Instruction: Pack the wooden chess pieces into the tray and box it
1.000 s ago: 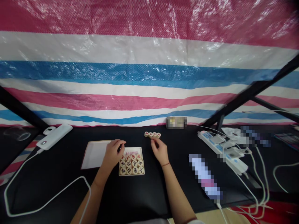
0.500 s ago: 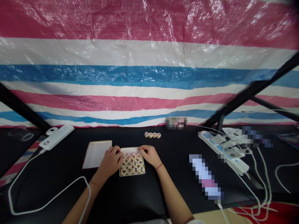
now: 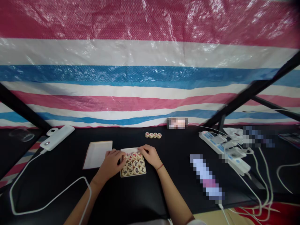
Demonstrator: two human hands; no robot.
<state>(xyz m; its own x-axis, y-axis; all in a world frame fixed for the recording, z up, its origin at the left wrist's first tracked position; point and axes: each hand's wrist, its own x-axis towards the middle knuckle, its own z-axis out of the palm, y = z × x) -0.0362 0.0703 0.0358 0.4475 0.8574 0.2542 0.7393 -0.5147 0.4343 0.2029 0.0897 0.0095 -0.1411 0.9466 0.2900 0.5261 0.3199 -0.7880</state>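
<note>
A shallow white box [image 3: 133, 176] stands on the black table, with rows of round xiangqi pieces [image 3: 136, 170] inside, black-marked at the front and red-marked behind. My left hand [image 3: 112, 164] is over its left side, thumb and fingers curled round a red-marked piece that they mostly hide. At the far right corner, my right hand [image 3: 151, 156] grips the box's edge with bent fingers; the fingertips are partly hidden. Behind the box, several red-marked pieces [image 3: 153, 135] lie in a short row. Left of my left hand lies the open box lid [image 3: 97, 155], pale inside.
A white power bank [image 3: 57, 137] with a looping cable lies at the left. On the right are a blurred phone-like object [image 3: 206, 178] and a power strip [image 3: 225, 153] with plugs and cables. A blurred small device [image 3: 177, 123] stands by the striped sheet [image 3: 131, 103].
My right hand has come from the row of pieces back to the box's far right corner. My left hand shifts slightly over the box, and red-marked pieces inside have moved a little farther back.
</note>
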